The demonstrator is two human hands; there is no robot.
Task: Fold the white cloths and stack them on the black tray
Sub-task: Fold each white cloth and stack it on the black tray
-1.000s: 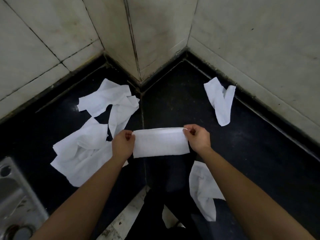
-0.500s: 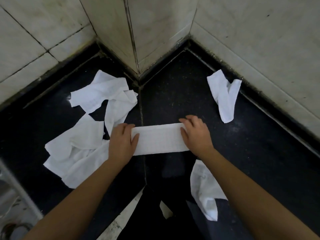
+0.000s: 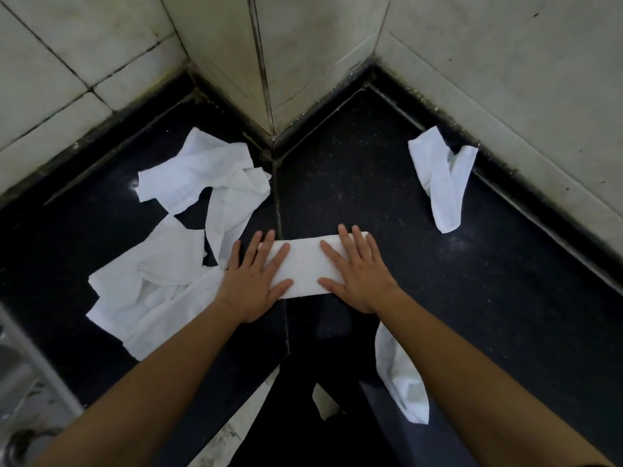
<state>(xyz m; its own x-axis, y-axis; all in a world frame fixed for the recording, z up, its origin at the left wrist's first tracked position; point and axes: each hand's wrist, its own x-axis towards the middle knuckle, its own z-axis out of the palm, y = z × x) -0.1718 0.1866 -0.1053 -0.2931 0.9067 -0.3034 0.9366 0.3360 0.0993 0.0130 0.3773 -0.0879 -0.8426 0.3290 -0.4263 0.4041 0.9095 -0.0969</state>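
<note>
Left hand (image 3: 251,284) and right hand (image 3: 359,276) are lying flat, fingers spread, gripping nothing, pressing the folded white cloth (image 3: 303,267) onto the black counter (image 3: 472,281).

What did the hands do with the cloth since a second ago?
Both hands, left and right, let go of the folded white cloth they held up by its corners, laid it on the black counter and now press it flat, palms open. The loose cloths around it stayed put.

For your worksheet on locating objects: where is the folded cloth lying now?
In the head view, the folded cloth lies centre on the black counter, flat under the left hand and right hand.
</note>
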